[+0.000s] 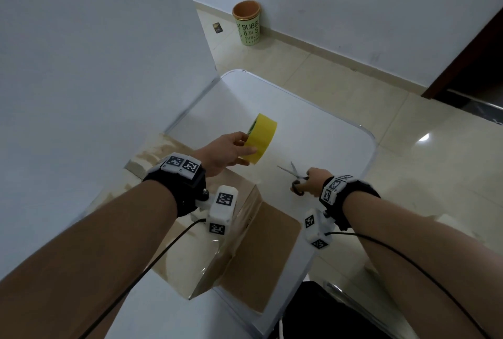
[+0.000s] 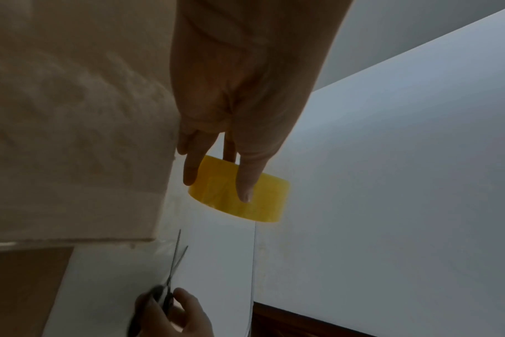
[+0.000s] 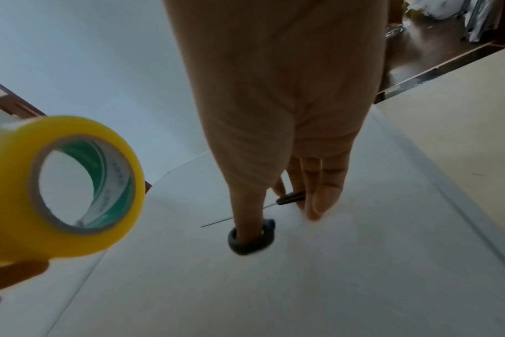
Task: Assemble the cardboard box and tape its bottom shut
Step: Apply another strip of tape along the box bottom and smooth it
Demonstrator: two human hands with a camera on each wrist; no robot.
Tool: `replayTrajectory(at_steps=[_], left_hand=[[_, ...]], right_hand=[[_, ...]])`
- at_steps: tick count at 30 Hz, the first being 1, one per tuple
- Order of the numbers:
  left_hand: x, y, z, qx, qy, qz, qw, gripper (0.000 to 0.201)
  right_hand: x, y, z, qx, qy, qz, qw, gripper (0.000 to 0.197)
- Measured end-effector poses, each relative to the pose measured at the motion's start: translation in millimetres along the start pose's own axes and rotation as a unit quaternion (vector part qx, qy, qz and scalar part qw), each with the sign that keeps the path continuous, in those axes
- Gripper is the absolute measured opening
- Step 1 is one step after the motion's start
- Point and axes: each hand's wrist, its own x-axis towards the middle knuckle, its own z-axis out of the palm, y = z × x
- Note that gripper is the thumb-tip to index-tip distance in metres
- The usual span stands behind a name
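My left hand [image 1: 231, 152] holds a yellow tape roll [image 1: 261, 137] in the air above the white table [image 1: 313, 126], thumb on its outer face and fingers behind it. The same tape roll [image 2: 239, 193] shows in the left wrist view, and large at the left as the tape roll [image 3: 64, 189] in the right wrist view. My right hand [image 1: 313, 182] holds the black-handled scissors [image 1: 295, 175] low over the table, thumb through one loop of the scissors [image 3: 250, 237], blades parted. The cardboard box [image 1: 217, 230] stands under my left forearm with a glossy taped top and a flap lying flat to the right.
A white wall [image 1: 95, 66] runs along the table's left side. On the tiled floor beyond stand a green cup-shaped bin [image 1: 247, 23] and a small dark object [image 1: 217, 28]. A dark door frame [image 1: 468, 47] is at the right. A black chair [image 1: 340, 311] sits near the table's front corner.
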Motion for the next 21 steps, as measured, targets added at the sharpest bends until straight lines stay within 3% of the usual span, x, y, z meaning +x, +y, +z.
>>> replayTrajectory(at_steps=[3, 5, 7, 9, 12, 15, 17, 21], left_hand=[[-3, 6, -6, 0.035, -0.004, -0.005, 0.999, 0.031], [-4, 10, -10, 0.073, -0.007, 0.001, 0.997, 0.032], [-4, 14, -12, 0.149, -0.004, 0.014, 0.989, 0.034], [-2, 19, -14, 0.251, 0.007, 0.020, 0.968, 0.044], [5, 24, -12, 0.351, 0.024, 0.026, 0.936, 0.047], [15, 23, -11, 0.390, 0.027, 0.025, 0.920, 0.050], [18, 21, -11, 0.381, 0.046, 0.035, 0.923, 0.049], [18, 18, -9, 0.298, 0.149, 0.079, 0.940, 0.046]], right_hand=[[11, -7, -1, -0.048, 0.019, 0.003, 0.999, 0.044], [18, -13, -4, 0.011, 0.085, -0.018, 0.996, 0.044], [17, -21, -14, 0.131, 0.200, -0.097, 0.966, 0.052], [13, -32, -29, 0.167, 0.280, -0.222, 0.919, 0.070], [0, -53, -44, 0.011, 0.258, -0.333, 0.907, 0.081], [-8, -71, -48, -0.119, 0.209, -0.333, 0.912, 0.065], [-8, -77, -51, -0.136, 0.213, -0.316, 0.915, 0.059], [-7, -77, -51, -0.071, 0.225, -0.299, 0.924, 0.060]])
